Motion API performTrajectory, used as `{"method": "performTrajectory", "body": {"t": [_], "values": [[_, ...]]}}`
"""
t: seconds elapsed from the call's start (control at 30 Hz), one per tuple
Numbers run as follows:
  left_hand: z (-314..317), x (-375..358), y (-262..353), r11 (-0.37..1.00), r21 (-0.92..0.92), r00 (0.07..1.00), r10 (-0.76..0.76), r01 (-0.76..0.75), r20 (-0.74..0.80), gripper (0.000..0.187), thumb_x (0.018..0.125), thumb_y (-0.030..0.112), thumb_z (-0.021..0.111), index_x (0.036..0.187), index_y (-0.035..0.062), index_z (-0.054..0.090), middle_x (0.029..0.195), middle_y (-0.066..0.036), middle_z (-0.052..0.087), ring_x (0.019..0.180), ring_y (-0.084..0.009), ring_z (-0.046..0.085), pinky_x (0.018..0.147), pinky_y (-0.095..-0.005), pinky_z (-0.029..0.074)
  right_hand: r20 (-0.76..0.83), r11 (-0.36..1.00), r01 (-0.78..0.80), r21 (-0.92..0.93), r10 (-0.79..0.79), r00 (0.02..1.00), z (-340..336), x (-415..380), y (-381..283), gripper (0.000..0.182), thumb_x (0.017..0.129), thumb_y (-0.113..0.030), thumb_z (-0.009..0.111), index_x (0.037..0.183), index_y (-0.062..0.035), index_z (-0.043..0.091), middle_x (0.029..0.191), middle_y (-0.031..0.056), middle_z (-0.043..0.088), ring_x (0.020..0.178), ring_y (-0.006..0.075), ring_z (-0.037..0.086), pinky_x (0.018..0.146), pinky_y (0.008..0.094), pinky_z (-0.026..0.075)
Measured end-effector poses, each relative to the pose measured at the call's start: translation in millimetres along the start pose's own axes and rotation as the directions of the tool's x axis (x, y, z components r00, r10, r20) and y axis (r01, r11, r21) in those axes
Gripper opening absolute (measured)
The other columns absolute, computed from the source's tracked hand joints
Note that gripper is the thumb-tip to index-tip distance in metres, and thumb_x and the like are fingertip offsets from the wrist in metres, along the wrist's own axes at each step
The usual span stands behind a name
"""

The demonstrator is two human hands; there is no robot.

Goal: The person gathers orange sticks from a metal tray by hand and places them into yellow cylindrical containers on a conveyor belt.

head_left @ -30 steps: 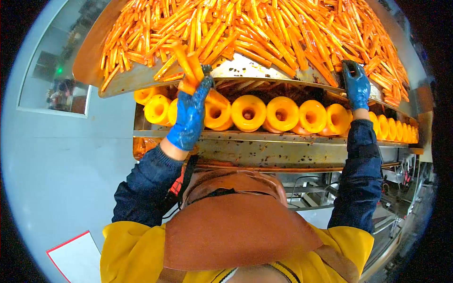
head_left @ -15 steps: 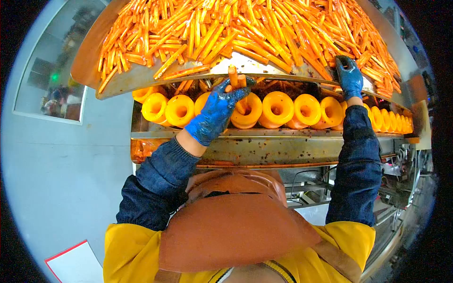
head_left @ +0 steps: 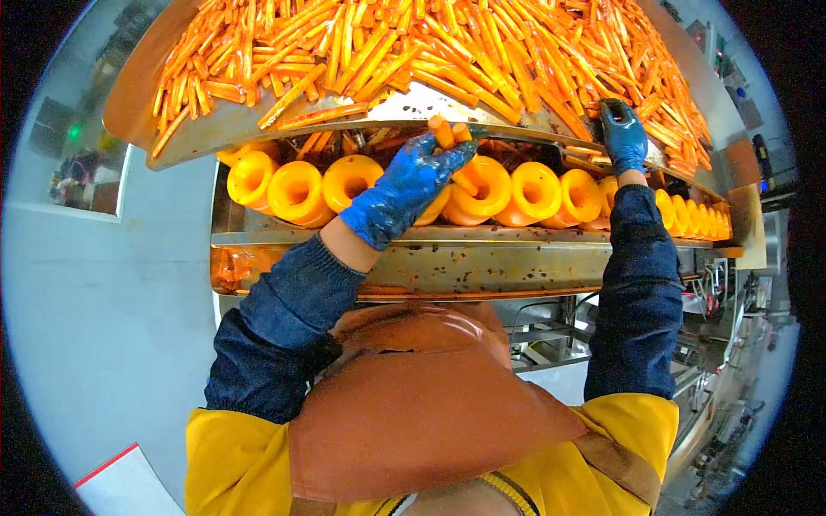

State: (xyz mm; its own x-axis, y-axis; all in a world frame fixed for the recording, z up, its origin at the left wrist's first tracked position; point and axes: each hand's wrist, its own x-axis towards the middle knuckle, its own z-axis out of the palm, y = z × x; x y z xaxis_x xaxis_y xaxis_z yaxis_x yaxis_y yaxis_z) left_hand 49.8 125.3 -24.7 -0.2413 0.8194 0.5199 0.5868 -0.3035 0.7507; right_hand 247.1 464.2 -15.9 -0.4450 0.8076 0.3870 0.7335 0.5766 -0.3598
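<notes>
My left hand [head_left: 411,185], in an oily blue glove, is closed around a few orange sticks [head_left: 441,131]. Their upper ends poke out above the fingers, and one lower end reaches the mouth of a yellow-orange funnel-shaped cup [head_left: 487,187]. Farther right, my right hand [head_left: 625,142], also gloved in blue, is at the front edge of the heap of glossy orange sticks [head_left: 465,52]. Its fingers curl down among the sticks, and I cannot tell what is between them.
The heap lies on a metal tray [head_left: 206,142] above the row of cups [head_left: 297,191]. A stained metal ledge [head_left: 387,268] runs in front of the cups. Machine framing [head_left: 559,331] shows below at the right, and a pale wall [head_left: 103,301] stands at the left.
My left hand has moved right along the cups, from one mouth to a neighbouring one, still with sticks. My right hand stays by the heap. The whole view has shifted a little.
</notes>
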Motion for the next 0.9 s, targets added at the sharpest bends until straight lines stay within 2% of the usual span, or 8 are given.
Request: {"method": "performTrajectory", "body": {"t": [0.07, 0.2, 0.27, 0.4, 0.47, 0.53, 0.8, 0.9], "values": [[15.6, 11.5, -4.1, 0.995, 0.072, 0.995, 0.076, -0.072, -0.060, 0.036, 0.079, -0.001, 0.060, 0.114, 0.0057, 0.061, 0.101, -0.020, 0.063, 0.089, -0.0352, 0.063, 0.077, -0.0407, 0.050, -0.015, 1.000, 0.016, 0.010, -0.016, 1.000, 0.5, 1.2, 3.2, 0.035, 0.086, -0.044, 0.055, 0.103, -0.0162, 0.067, 0.104, 0.0121, 0.065, 0.098, 0.0288, 0.062, 0.083, 0.0374, 0.048], [29.3, 27.7, 13.4, 0.958, 0.159, 0.957, -0.261, 0.239, 0.130, 0.031, 0.086, 0.023, 0.063, 0.108, 0.0020, 0.061, 0.094, -0.023, 0.064, 0.084, -0.0387, 0.062, 0.074, -0.0405, 0.051, 0.046, 0.998, -0.037, -0.049, 0.039, 0.998, 0.2, 2.9, 3.9, 0.038, 0.085, -0.049, 0.053, 0.105, -0.0198, 0.067, 0.112, 0.0127, 0.062, 0.101, 0.0313, 0.060, 0.085, 0.0398, 0.047], [38.5, 36.3, 14.3, 0.916, 0.389, 0.990, -0.128, 0.093, 0.066, 0.033, 0.085, 0.025, 0.064, 0.107, 0.0010, 0.061, 0.097, -0.023, 0.063, 0.086, -0.0393, 0.062, 0.075, -0.0421, 0.051, 0.034, 0.999, -0.034, -0.033, 0.035, 0.999, 1.0, 3.2, 5.6, 0.038, 0.085, -0.049, 0.053, 0.105, -0.0199, 0.067, 0.114, 0.0122, 0.062, 0.102, 0.0314, 0.060, 0.086, 0.0394, 0.047], [52.1, 36.4, -13.3, 0.885, 0.456, 0.978, 0.166, -0.091, -0.127, 0.029, 0.085, 0.016, 0.063, 0.111, 0.0036, 0.062, 0.096, -0.021, 0.062, 0.085, -0.0376, 0.062, 0.074, -0.0423, 0.052, 0.009, 0.998, -0.031, -0.049, 0.032, 0.999, 0.3, 0.4, 2.4, 0.040, 0.085, -0.049, 0.052, 0.108, -0.0193, 0.066, 0.115, 0.0125, 0.061, 0.105, 0.0307, 0.058, 0.089, 0.0397, 0.046], [31.1, 36.0, -3.3, 0.626, 0.738, 0.858, 0.498, -0.254, -0.127, 0.024, 0.080, 0.012, 0.069, 0.099, 0.0004, 0.063, 0.088, -0.019, 0.064, 0.079, -0.0359, 0.063, 0.069, -0.0406, 0.053, 0.043, 0.997, -0.038, -0.074, 0.041, 0.998, 0.1, 1.1, 6.6, 0.041, 0.086, -0.049, 0.051, 0.110, -0.0189, 0.065, 0.115, 0.0125, 0.060, 0.106, 0.0306, 0.058, 0.090, 0.0402, 0.045], [12.2, 32.4, 6.4, 0.821, 0.563, 0.927, 0.276, -0.092, -0.252, 0.022, 0.079, 0.010, 0.069, 0.098, 0.0018, 0.062, 0.087, -0.018, 0.063, 0.077, -0.0360, 0.062, 0.068, -0.0404, 0.052, 0.054, 0.994, -0.046, -0.100, 0.052, 0.997, -5.4, -2.1, -4.8, 0.042, 0.086, -0.049, 0.050, 0.110, -0.0188, 0.065, 0.115, 0.0120, 0.060, 0.107, 0.0305, 0.057, 0.091, 0.0403, 0.045], [1.9, 16.0, 15.8, 0.873, 0.487, 0.932, 0.157, 0.023, -0.326, 0.024, 0.077, 0.011, 0.071, 0.099, 0.0057, 0.063, 0.087, -0.013, 0.064, 0.080, -0.0329, 0.063, 0.069, -0.0406, 0.052, 0.000, 0.995, -0.061, -0.073, 0.061, 0.998, -7.5, -6.4, -9.1, 0.041, 0.085, -0.049, 0.051, 0.108, -0.0180, 0.066, 0.115, 0.0112, 0.061, 0.104, 0.0310, 0.059, 0.088, 0.0405, 0.047], [23.4, 21.3, 0.5, 0.821, 0.526, 0.967, 0.253, -0.221, 0.012, 0.020, 0.081, 0.013, 0.067, 0.098, 0.0026, 0.064, 0.091, -0.016, 0.065, 0.082, -0.0353, 0.063, 0.073, -0.0410, 0.052, 0.043, 0.995, -0.075, -0.069, 0.078, 0.996, -11.0, -5.6, -10.9, 0.042, 0.085, -0.049, 0.051, 0.108, -0.0179, 0.066, 0.115, 0.0108, 0.061, 0.104, 0.0303, 0.059, 0.088, 0.0400, 0.047]]}}
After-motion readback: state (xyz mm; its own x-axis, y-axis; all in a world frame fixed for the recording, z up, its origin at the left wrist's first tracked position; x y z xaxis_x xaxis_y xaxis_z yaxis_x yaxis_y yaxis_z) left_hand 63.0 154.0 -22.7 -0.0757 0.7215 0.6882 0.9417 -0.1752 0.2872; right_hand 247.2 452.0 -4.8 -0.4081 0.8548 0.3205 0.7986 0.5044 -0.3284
